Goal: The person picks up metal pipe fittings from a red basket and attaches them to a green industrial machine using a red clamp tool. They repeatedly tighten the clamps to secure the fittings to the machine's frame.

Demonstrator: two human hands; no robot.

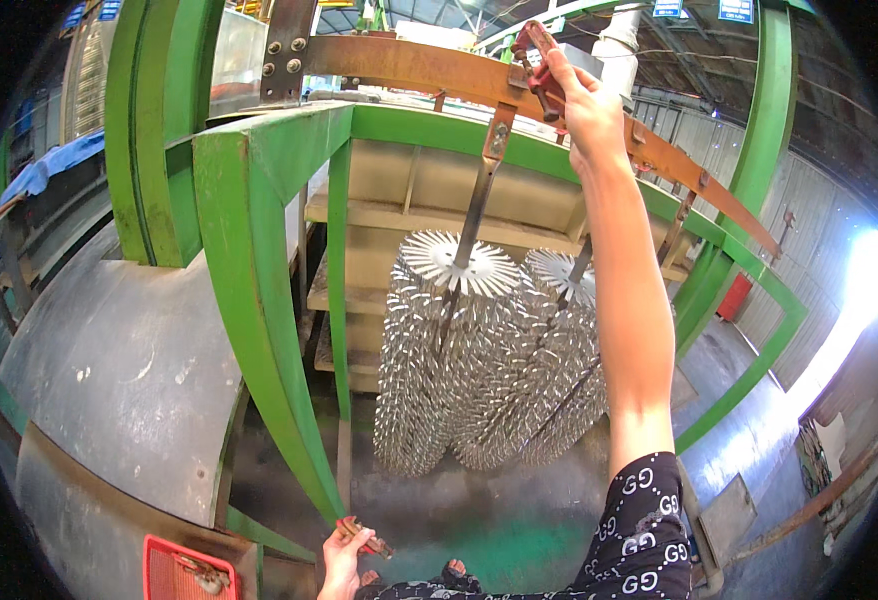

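My right arm is raised high. The right hand (594, 110) is closed around a worn red metal clamp (539, 62) at the orange-brown beam (409, 65). Low at the front, my left hand (339, 562) pinches a smaller reddish, rusty metal clamp (371, 541) near the foot of a green post. From the beam, a dark flat hanger bar (479, 185) reaches down into a tall column of shiny metal pieces (419, 370), fanned out in rings. A second such column (559, 380) hangs beside it, partly behind my forearm.
A green steel frame (244, 250) surrounds the hanging columns on the left and above. A red plastic basket (164, 570) with metal pieces inside stands at the lower left, beside a curved grey metal sheet (129, 350). Bright light falls on the floor at right.
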